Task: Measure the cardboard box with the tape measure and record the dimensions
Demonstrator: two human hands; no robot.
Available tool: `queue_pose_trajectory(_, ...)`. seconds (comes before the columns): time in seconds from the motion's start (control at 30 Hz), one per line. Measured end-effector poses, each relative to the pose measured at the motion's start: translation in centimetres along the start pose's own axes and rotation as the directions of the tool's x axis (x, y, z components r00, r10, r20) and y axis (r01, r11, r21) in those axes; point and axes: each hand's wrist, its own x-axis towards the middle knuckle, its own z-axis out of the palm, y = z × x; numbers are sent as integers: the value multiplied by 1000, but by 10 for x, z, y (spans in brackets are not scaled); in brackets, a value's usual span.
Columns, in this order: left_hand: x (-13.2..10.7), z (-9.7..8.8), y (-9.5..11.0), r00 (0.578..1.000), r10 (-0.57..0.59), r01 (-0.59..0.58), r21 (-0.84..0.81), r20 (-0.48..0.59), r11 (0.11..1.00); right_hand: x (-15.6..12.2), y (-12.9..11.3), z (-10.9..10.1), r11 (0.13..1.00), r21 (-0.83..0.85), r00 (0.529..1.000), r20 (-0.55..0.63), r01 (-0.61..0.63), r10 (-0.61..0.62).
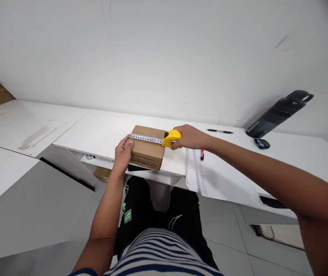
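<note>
centrally, the right hand (pixel 186 135) grips a yellow tape measure (pixel 172 134). left of it, the left hand (pixel 123 154) clasps a cardboard box (pixel 149 149).

yellow tape measure (pixel 172 135), brown box (pixel 145 148), blue-striped shirt (pixel 161 255)

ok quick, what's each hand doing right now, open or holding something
Left hand: at the left end of the box, by the tip of the tape blade; grip cannot be told.
Right hand: closed, holding the yellow tape measure.
</note>
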Motion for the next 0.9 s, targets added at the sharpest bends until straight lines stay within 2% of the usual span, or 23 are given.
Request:
queue_pose_trajectory(0.3, 1, 8, 2, 1000, 7, -7, 28, -4, 1000, -8, 16, -2, 997, 64, 999, 19, -43, 41)
queue_pose_trajectory(0.63, 4, 8, -3, 1000, 12, -12, 10, 28, 1000, -7, 16, 0, 998, -40, 999, -23, -49, 48)
queue_pose_trajectory(0.9, 2, 9, 2, 999, 5, -6, 18, 36, 1000, -13, 18, 3, 999, -33, 999, -46, -28, 27)
